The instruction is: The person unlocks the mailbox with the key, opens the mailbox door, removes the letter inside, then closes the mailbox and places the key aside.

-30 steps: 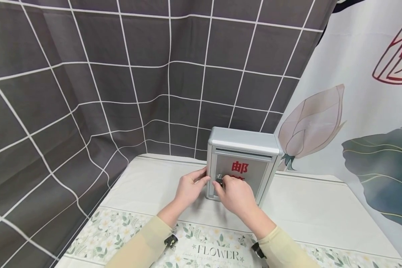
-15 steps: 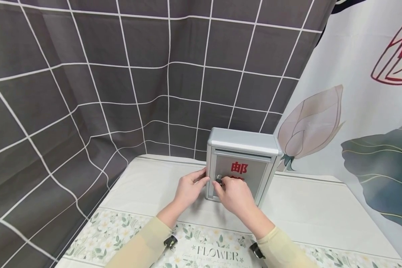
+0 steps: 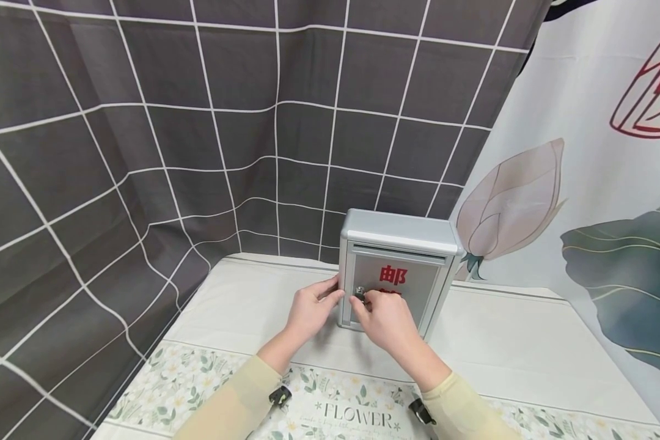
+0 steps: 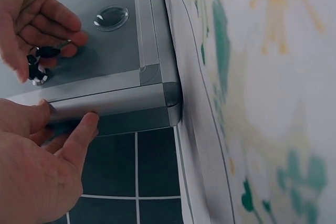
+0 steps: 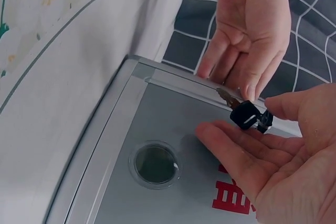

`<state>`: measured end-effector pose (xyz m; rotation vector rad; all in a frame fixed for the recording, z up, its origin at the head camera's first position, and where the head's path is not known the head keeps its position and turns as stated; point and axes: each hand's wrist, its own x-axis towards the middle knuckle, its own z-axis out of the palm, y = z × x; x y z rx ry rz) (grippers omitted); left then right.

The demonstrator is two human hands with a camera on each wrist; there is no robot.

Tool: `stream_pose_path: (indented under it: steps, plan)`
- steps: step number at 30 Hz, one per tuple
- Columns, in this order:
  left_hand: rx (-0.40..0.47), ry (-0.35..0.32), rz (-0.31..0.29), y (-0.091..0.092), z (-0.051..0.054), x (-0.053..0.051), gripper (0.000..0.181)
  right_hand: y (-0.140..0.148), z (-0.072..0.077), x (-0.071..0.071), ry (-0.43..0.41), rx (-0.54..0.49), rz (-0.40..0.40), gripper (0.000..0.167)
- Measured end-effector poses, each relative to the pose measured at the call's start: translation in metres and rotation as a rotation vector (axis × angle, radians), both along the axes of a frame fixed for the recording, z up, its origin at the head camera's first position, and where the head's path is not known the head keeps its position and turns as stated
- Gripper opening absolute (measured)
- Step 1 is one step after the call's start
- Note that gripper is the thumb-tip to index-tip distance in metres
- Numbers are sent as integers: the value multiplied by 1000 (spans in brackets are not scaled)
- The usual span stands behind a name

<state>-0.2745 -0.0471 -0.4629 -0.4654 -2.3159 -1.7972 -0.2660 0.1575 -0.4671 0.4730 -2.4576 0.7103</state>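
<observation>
A silver-grey mailbox with red characters on its front stands upright on the table. Its small lock sits near the front's left edge. The thumb and fingers of my right hand pinch a black-headed key at this lock. Beside that key, a second black-headed key hangs with its metal blade pointing away from the palm. With fingertips and thumb, my left hand touches the mailbox's left side. How far the pinched key goes into the lock is hidden by the fingers.
A white cloth with a floral band covers the table. Behind the mailbox hangs a dark grid-patterned curtain, with a pale lotus-print cloth to its right. A round window is set low in the mailbox front.
The right fingers have shifted very slightly at the key. The left hand and the mailbox stay where they were.
</observation>
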Motion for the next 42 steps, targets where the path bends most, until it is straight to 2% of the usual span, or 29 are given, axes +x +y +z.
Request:
stream_pose_path:
  steps: [5, 9, 15, 21, 25, 28, 32, 38, 42]
  plan:
    - [37, -16, 5, -4, -3, 1, 42, -4, -3, -1, -18, 5, 4, 40]
    - [48, -23, -2, -4, 1, 1, 42, -5, -3, -2, -20, 4, -1, 41]
    - [49, -17, -19, -4, 3, 0, 40, -9, 18, 14, -20, 0, -5, 45]
    - [41, -6, -33, -2, 4, 0, 39, -12, 29, 24, -17, -19, -13, 45]
    - [50, -13, -39, -1, 3, -1, 40, -9, 21, 18, -17, -37, -6, 47]
    - [51, -20, -40, -1, 3, -1, 40, -6, 9, 9, -53, -34, -31, 49]
    - [63, -13, -37, -1, 2, -1, 40, -6, 8, 8, -93, -47, -38, 47]
    - [81, -10, -35, -1, 1, -2, 38, -9, 20, 21, -125, -100, -22, 45]
    - [72, -10, -36, 0, 0, -2, 38, -9, 27, 26, -205, -139, -21, 45]
